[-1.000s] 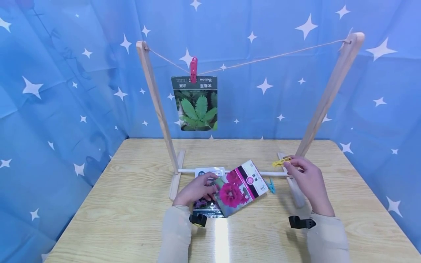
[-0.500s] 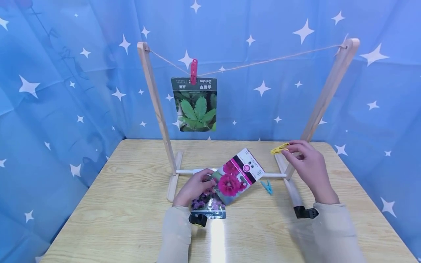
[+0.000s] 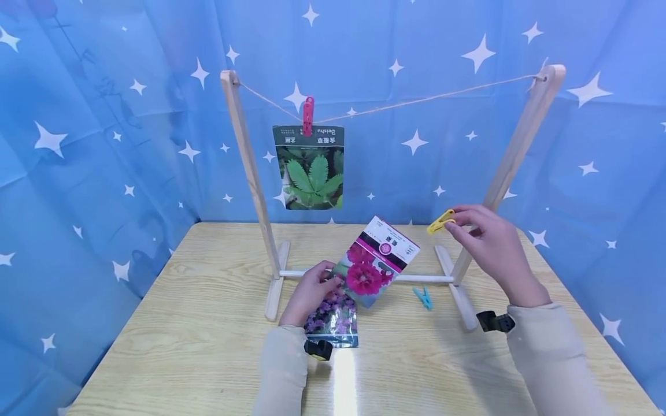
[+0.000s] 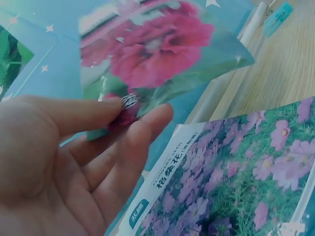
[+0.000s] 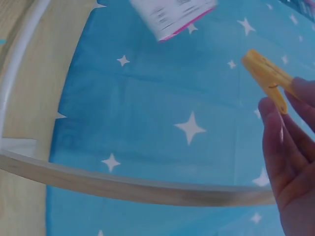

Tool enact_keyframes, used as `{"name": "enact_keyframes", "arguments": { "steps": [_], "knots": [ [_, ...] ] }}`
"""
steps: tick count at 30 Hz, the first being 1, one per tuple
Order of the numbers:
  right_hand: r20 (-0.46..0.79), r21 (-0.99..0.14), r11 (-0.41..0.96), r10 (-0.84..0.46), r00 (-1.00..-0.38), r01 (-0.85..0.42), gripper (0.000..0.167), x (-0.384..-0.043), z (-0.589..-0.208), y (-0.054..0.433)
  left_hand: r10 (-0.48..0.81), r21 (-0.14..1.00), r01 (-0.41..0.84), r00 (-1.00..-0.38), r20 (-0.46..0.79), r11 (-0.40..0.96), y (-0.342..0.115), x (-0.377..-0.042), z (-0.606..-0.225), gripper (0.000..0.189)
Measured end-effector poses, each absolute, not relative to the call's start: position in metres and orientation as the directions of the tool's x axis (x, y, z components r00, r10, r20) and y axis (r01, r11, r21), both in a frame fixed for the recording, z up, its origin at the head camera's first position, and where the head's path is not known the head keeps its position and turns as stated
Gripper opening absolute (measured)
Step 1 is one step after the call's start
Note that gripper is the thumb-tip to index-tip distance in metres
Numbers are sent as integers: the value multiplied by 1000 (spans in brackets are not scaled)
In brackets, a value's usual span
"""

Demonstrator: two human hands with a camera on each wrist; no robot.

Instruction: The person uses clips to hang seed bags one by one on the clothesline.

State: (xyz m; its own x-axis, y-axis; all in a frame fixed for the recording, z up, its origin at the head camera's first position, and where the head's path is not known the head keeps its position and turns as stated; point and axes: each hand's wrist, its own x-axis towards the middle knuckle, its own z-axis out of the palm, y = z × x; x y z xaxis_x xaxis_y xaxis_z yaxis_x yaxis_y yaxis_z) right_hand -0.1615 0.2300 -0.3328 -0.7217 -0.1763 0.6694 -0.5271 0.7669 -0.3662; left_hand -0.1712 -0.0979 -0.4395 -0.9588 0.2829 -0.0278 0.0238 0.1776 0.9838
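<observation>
My left hand pinches a lower corner of a seed packet with pink flowers, between thumb and fingers. The packet is tilted and raised above the table. Below it a purple-flower seed packet lies on the table, partly covered by the hand in the head view. My right hand pinches a yellow clothespin by its handle ends, near the right post; in the right wrist view the clothespin's jaws point away from the fingers. A green-leaf seed packet hangs from the string under a red clothespin.
A wooden stand holds the string between a left post and a right post. A white rod joins their feet. A blue clothespin lies on the table. A blue star-patterned curtain hangs behind.
My left hand has lifted the pink-flower packet off the purple one and turned it more upright. My right hand has risen with the yellow clothespin.
</observation>
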Motion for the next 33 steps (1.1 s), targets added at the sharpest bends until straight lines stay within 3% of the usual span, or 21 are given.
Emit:
{"name": "enact_keyframes", "arguments": {
  "steps": [9, 16, 26, 33],
  "knots": [
    [659, -298, 766, -267, -703, -570, 8, -162, -297, 222, 239, 995, 57, -970, 36, 78, -92, -177, -444, 17],
    [693, -202, 746, -348, -631, -634, 8, -162, -267, 208, 225, 994, 106, -969, 98, 25, -85, -182, -435, 17],
    [736, -60, 705, -447, -508, -707, 7, -160, -230, 190, 179, 997, 79, -981, 78, -1, -80, -189, -426, 17],
    [707, -15, 718, -485, -516, -696, 7, -166, -215, 187, 177, 992, 125, -976, 128, -29, -75, -190, -421, 19]
  ]
}}
